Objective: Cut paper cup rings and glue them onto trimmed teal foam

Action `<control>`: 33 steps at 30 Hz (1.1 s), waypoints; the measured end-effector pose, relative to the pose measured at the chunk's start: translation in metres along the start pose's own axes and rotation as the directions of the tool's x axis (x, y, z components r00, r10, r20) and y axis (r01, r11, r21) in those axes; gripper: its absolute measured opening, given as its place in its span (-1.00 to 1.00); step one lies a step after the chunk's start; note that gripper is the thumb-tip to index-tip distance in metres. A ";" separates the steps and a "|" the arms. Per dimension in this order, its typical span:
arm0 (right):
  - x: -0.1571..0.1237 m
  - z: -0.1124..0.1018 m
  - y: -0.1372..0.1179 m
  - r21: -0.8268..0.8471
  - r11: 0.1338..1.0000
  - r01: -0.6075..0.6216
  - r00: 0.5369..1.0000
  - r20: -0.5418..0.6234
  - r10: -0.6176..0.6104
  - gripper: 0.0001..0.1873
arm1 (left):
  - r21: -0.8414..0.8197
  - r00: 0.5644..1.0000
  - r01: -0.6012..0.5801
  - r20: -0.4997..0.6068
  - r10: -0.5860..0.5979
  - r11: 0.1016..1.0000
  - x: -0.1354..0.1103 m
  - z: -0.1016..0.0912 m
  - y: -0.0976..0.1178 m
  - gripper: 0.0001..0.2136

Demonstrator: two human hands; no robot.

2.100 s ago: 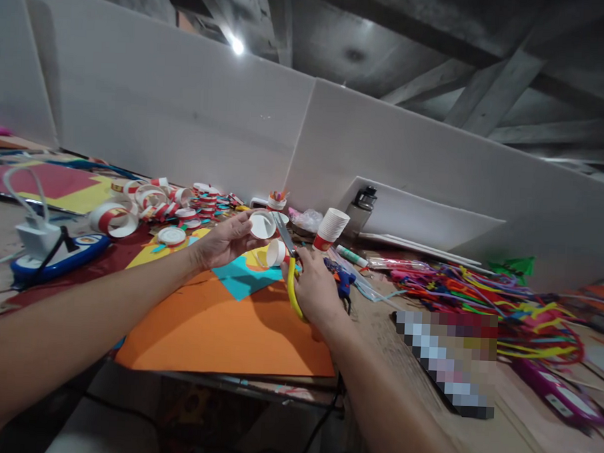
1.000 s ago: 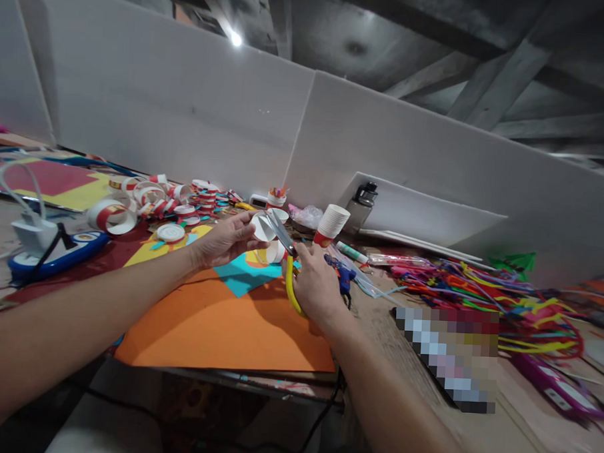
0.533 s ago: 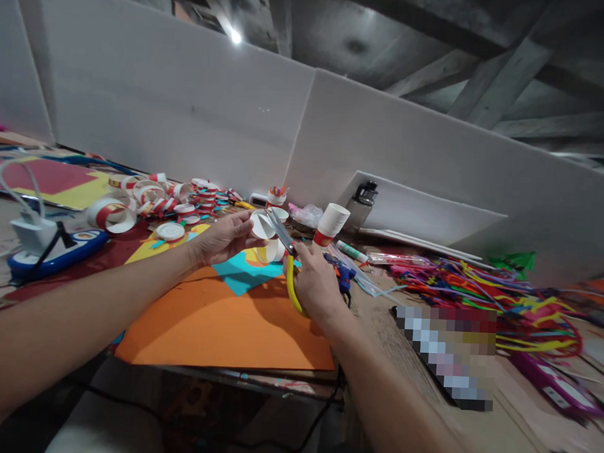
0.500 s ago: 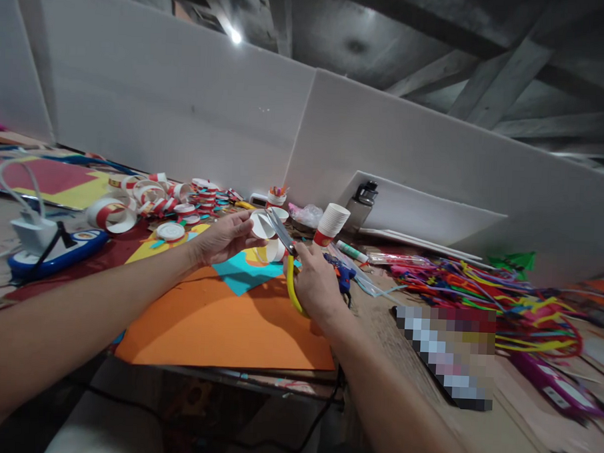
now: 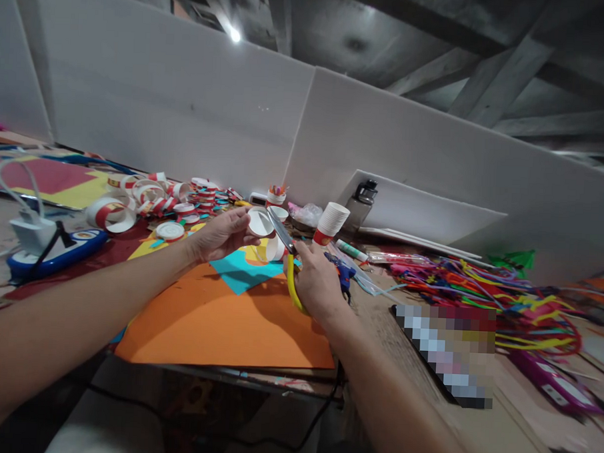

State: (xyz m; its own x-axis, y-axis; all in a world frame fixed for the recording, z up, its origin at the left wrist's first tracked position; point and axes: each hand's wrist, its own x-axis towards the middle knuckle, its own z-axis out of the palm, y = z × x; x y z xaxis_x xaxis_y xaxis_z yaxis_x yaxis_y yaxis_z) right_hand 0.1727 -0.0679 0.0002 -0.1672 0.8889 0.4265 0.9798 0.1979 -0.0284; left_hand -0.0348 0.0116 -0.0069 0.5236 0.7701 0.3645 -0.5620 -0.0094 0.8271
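My left hand [image 5: 225, 235] pinches a round white paper cup bottom [image 5: 259, 223] by its left edge. My right hand [image 5: 318, 279] grips scissors [image 5: 282, 234] with yellow handles, their blades pointing up and left across the right side of the cup bottom. Whether the blades touch the paper I cannot tell. Below both hands lies an orange paper sheet [image 5: 217, 329], with a turquoise sheet [image 5: 242, 277] on its far part. A curled white cup strip [image 5: 275, 249] shows just behind the scissors.
A paper cup stack [image 5: 333, 220] stands behind my right hand, near a grey bottle [image 5: 359, 205] and a blue glue gun [image 5: 344, 272]. Cut cup rings [image 5: 113, 215] lie at left by a blue-white power strip [image 5: 84, 244]. Pipe cleaners [image 5: 479, 288] spread at right.
My left hand and the cup bottom have shifted slightly left and up. The scissors stay nearly in place, with the cup bottom now a little farther from my right hand.
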 end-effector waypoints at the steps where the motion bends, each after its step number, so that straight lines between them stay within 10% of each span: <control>1: 0.000 -0.001 0.000 -0.015 1.000 0.000 1.000 -0.001 0.000 -0.65 | 0.008 1.000 0.004 0.006 -0.004 1.000 0.000 0.000 -0.001 -0.51; 33: 0.001 0.003 0.004 0.030 0.999 0.022 0.999 -0.036 -0.021 -0.73 | 0.028 1.000 0.011 -0.002 -0.011 1.000 -0.002 -0.001 0.000 -0.54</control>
State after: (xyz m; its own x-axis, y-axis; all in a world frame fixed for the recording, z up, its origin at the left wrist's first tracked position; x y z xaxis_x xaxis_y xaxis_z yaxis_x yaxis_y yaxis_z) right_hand 0.1759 -0.0652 -0.0019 -0.1838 0.8689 0.4596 0.9721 0.2300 -0.0462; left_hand -0.0366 0.0106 -0.0078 0.5288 0.7712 0.3544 -0.5381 -0.0183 0.8427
